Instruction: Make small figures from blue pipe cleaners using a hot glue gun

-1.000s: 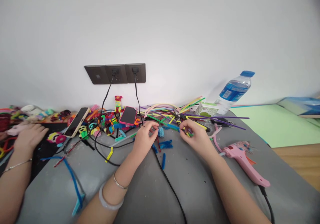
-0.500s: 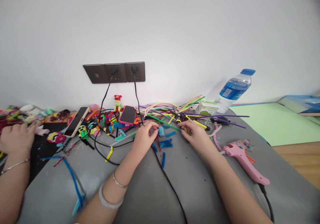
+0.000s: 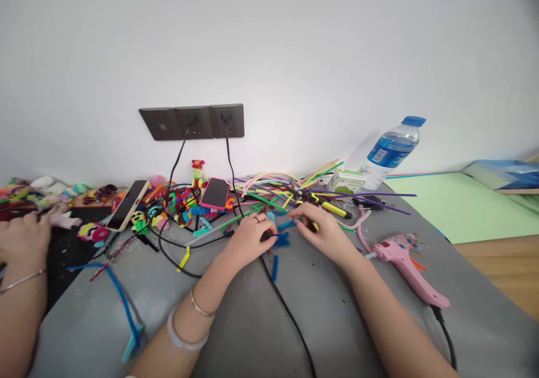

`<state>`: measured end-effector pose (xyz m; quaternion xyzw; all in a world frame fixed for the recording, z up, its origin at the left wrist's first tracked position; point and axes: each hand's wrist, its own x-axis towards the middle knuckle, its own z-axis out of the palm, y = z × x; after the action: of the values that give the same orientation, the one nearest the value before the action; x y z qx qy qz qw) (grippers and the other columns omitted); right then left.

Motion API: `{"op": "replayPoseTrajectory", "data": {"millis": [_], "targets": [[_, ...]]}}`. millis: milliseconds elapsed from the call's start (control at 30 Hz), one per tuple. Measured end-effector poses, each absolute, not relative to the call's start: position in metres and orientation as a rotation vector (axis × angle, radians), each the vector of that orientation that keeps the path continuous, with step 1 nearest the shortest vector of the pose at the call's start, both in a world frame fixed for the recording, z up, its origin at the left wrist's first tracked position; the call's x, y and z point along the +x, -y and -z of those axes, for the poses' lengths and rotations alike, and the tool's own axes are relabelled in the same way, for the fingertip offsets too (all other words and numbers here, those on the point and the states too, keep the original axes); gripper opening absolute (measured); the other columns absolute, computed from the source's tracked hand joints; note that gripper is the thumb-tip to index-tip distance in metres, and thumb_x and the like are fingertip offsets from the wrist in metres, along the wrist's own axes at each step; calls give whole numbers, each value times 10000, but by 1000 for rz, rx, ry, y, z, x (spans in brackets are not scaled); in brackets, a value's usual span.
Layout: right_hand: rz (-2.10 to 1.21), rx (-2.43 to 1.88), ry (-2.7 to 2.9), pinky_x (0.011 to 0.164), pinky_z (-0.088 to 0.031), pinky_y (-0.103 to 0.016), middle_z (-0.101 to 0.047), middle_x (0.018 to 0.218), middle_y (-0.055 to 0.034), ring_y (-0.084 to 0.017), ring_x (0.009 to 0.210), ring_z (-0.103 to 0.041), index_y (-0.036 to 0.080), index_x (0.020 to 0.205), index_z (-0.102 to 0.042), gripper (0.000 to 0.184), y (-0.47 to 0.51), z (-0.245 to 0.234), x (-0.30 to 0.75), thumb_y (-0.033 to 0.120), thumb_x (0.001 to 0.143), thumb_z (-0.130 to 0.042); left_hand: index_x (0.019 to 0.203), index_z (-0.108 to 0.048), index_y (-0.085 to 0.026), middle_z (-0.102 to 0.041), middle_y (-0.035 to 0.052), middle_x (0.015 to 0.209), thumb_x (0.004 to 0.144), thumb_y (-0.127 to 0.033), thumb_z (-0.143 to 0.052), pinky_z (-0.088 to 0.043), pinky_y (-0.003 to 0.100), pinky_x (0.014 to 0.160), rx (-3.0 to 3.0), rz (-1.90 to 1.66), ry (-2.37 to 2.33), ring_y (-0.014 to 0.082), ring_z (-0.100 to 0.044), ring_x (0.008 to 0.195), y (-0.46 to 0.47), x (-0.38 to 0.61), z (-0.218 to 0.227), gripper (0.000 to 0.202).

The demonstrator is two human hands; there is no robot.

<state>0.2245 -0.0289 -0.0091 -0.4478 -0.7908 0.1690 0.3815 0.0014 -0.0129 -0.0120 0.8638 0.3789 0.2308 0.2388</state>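
I read the step in hand as handling the short blue pipe-cleaner pieces [image 3: 283, 241], which lie loosely bunched on the grey desk [image 3: 252, 333], between and just below my two hands. My left hand [image 3: 250, 237] arches palm-down beside the bunch, its thumb and forefinger only narrowly apart; I cannot tell whether anything is pinched there. My right hand [image 3: 322, 229] reaches in from the other side with fingers curled and a small gap at the tips, right by a single blue strip [image 3: 287, 224]. Whether it touches or grips that strip, I cannot tell from here.

To my judgement, the next move calls for a light fingertip pinch on one piece, keeping clear of the black cable [image 3: 290, 310] that runs out from under the left hand. The yellow-handled pliers [image 3: 332, 206] lie just behind my right hand, and the pink glue gun [image 3: 412, 271] rests well off to the right.

Against the frame from half a second back, my left hand sits lower and closer to the bunch, partly covering the light blue coil [image 3: 272, 217]; my right hand is further left, at the strip. The pliers and glue gun keep their places.
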Motion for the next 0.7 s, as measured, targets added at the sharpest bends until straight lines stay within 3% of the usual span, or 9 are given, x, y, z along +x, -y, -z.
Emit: {"op": "replayPoseTrajectory", "data": {"millis": [133, 400, 700], "targets": [[-538, -1035, 2131, 754, -497, -322, -680, 926, -67, -200, 823, -616, 210, 986, -648, 112, 31, 12, 218, 184, 904, -577, 891, -642, -196, -652, 32, 891, 874, -151, -582, -454, 294, 776, 2249, -734, -1020, 189, -608, 866, 13, 3, 11, 76], [-605, -1064, 2001, 672, -484, -278, -666, 830, -39, -170, 724, -593, 197, 923, -642, 63, 30, 15, 216, 190, 899, -584, 973, -661, -186, -667, 32, 891, 893, -194, -560, -437, 242, 665, 2050, -811, -957, 151, -603, 753, 16, 6, 11, 129], [-698, -1093, 1977, 654, -456, -254, -650, 786, -23, -158, 705, -573, 196, 891, -640, 78, 32, 12, 214, 189, 909, -565, 898, -610, -180, -620, 14, 820, 850, -157, -522, -414, 223, 616, 1914, -815, -955, 136, -565, 711, 18, 9, 10, 103]]}}
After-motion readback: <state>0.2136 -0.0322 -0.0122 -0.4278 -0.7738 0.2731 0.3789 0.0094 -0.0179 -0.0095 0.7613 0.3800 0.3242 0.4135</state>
